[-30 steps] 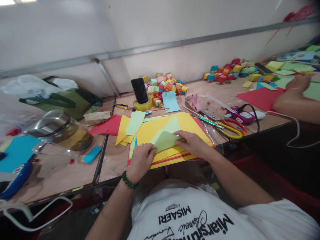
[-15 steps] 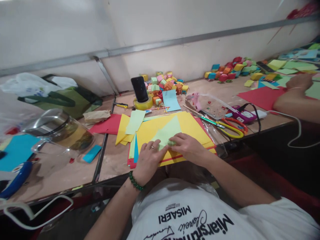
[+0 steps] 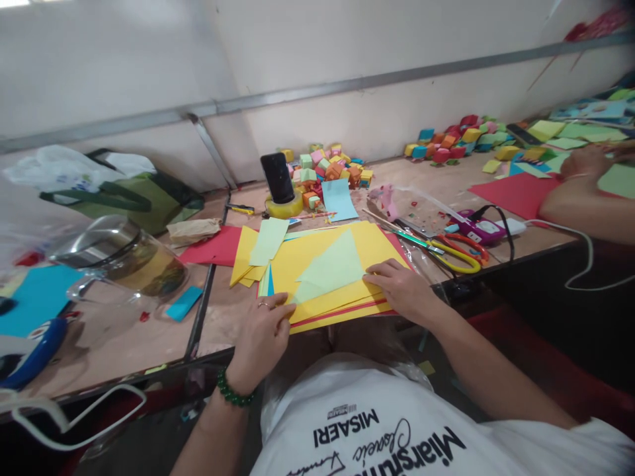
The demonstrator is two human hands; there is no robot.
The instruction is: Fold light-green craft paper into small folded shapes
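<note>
A light green sheet of paper, folded to a rough triangle, lies on a stack of yellow paper before me. My left hand, with a ring and a green bead bracelet, has its fingertips at the sheet's lower left corner. At the right corner, the bunched fingers of my right hand grip the paper's edge. Red sheets show under the yellow ones. A smaller light green piece rests at the stack's upper left, partly over folded yellow paper.
Scissors lie right of the stack, near a purple power strip. Behind stand a phone on a tape roll and a heap of paper cubes. A glass teapot is at left. Another person's arm reaches in at right.
My hands were close together at the middle of the sheet's lower edge. They have moved apart, the left to the left and the right to the right, out to the two corners.
</note>
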